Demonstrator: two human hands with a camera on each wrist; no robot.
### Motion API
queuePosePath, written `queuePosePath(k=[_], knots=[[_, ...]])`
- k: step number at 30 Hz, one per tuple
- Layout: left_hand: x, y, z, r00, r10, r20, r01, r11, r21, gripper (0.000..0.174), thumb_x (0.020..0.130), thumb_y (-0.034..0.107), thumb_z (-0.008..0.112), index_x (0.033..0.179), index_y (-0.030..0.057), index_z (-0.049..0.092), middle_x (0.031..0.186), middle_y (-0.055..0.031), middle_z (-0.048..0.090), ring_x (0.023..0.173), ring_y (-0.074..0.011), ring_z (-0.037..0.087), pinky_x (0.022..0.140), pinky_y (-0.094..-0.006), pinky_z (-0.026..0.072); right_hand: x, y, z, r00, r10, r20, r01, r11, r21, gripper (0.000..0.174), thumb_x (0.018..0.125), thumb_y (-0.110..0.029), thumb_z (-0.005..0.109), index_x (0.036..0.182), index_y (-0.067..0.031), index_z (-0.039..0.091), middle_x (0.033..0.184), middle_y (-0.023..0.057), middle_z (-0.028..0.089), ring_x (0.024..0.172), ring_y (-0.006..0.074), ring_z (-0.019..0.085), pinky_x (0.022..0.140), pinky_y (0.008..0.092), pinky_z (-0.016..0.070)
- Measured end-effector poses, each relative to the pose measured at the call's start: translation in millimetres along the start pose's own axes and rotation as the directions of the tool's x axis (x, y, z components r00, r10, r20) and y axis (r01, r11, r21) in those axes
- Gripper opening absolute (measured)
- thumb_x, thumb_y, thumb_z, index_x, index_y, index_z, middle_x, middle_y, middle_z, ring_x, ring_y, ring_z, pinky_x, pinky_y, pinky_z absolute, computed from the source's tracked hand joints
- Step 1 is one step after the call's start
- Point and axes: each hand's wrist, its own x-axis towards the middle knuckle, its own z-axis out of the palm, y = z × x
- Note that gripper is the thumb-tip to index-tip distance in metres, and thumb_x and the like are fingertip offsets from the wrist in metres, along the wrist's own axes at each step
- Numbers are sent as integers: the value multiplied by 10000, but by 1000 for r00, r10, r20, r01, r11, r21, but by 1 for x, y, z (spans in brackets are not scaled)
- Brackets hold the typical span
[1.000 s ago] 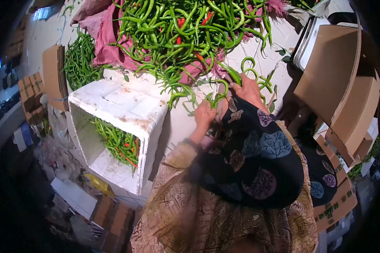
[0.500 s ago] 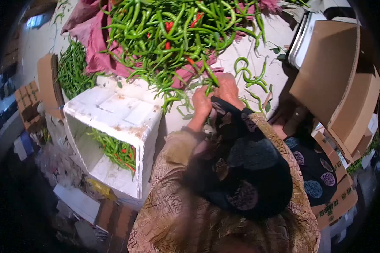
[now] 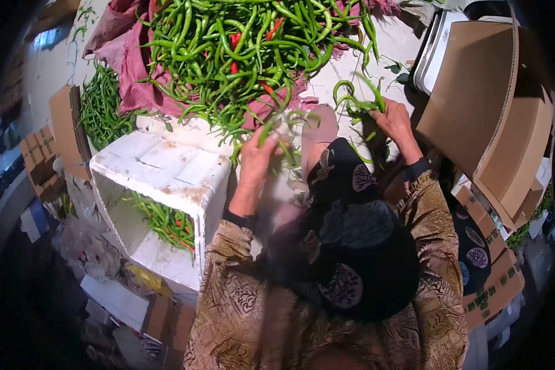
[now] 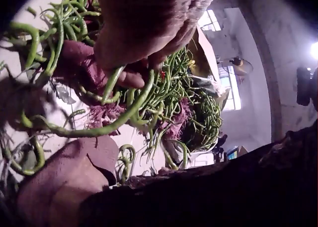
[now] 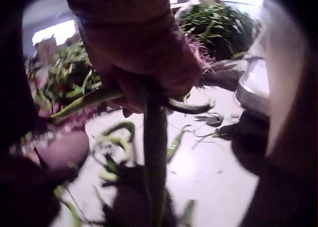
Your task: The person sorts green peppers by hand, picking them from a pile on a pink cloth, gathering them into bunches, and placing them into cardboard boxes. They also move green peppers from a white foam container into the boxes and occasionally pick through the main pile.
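My left hand (image 3: 259,151) pinches green chili peppers just in front of the big pile. One long curved chili pepper (image 4: 97,131) hangs from its fingers in the left wrist view. Off to the right, my right hand (image 3: 396,122) grips several green chili peppers (image 5: 155,160), which stick out on different sides of the fist, close over loose ones on the floor. Ahead of both hands lies a heap of green chili peppers (image 3: 191,55) with a few red ones, on pink sacking (image 3: 129,68).
A white foam box (image 3: 160,163) lies on its side at the left, holding chili peppers (image 3: 166,222). Behind it is a darker green heap (image 3: 105,108). Cardboard boxes (image 3: 468,92) stand at the right beside a white tray (image 3: 435,58). A shoe (image 3: 319,126) shows between the hands.
The hands were close together over the floor by the shoe; now they are apart, the left one shifted left, the right one shifted right, both with chili peppers.
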Motion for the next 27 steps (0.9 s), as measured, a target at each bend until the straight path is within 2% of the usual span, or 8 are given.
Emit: queuePosePath(k=[3, 10, 12, 18, 20, 22, 25, 27], knots=[[-4, -15, -9, 995, -104, 5, 104, 992, -64, 323, 950, 167, 523, 1225, -3, 522, 977, -137, 658, 822, -190, 656, 706, -273, 534, -1, 13, 17, 988, -157, 5, 154, 962, -226, 188, 741, -97, 618, 921, -60, 575, 838, 204, 591, 817, 431, 588, 692, 503, 471], [-29, -40, -30, 970, -232, -69, 224, 968, -112, 357, 968, 227, 510, 1212, -35, 511, 1051, -178, 642, 898, -220, 657, 692, -281, 549, 4, 25, 52, 992, -126, -24, 110, 932, -346, 204, 725, -22, 596, 921, -57, 550, 899, 181, 537, 843, 407, 581, 701, 493, 479], [-29, -46, -26, 959, -278, 60, 281, 895, -347, 365, 967, 236, 514, 1212, -36, 513, 1013, -168, 645, 857, -203, 649, 705, -285, 549, 4, 28, 52, 986, -163, -45, 136, 921, -364, 190, 731, -28, 600, 914, -56, 556, 896, 177, 532, 848, 400, 580, 707, 490, 479], [-20, -31, 13, 981, -176, 82, 179, 983, -30, 295, 934, 221, 552, 1142, 13, 583, 698, -9, 528, 665, -88, 518, 564, -247, 431, -10, 22, 13, 979, -163, -125, 108, 926, -363, 177, 781, -107, 623, 942, -46, 583, 916, 180, 557, 840, 374, 579, 759, 453, 478], [-2, -26, 17, 989, -145, 37, 139, 980, 145, 288, 916, 217, 568, 1127, 23, 593, 683, 3, 521, 635, -79, 497, 559, -261, 426, -9, 42, 4, 999, 39, 22, -43, 967, 251, 239, 826, -190, 616, 1018, -52, 583, 928, 183, 602, 857, 337, 589, 778, 400, 465], [41, -48, 17, 975, 177, -131, -76, 828, 556, 313, 846, 202, 608, 1105, 27, 612, 696, -67, 606, 608, -187, 580, 587, -335, 469, -10, 34, -10, 998, 1, 61, -23, 935, 354, 257, 850, -215, 598, 1032, -35, 575, 893, 134, 639, 853, 249, 599, 772, 338, 450], [78, -59, 45, 869, 450, -206, -170, 662, 730, 348, 779, 187, 633, 1090, 31, 621, 763, -175, 658, 687, -340, 640, 662, -406, 496, -26, -17, -34, 933, -15, 360, -264, 650, 712, 200, 860, -176, 592, 979, -19, 556, 838, 21, 601, 819, 118, 572, 732, 265, 448], [80, -60, 66, 893, 397, -212, -133, 683, 718, 373, 757, 177, 643, 1096, 30, 594, 766, -215, 642, 739, -391, 631, 679, -457, 487, -32, -29, -32, 952, 27, 306, -270, 547, 793, 194, 850, -142, 613, 981, -10, 556, 809, 27, 605, 733, 111, 584, 677, 232, 462]])
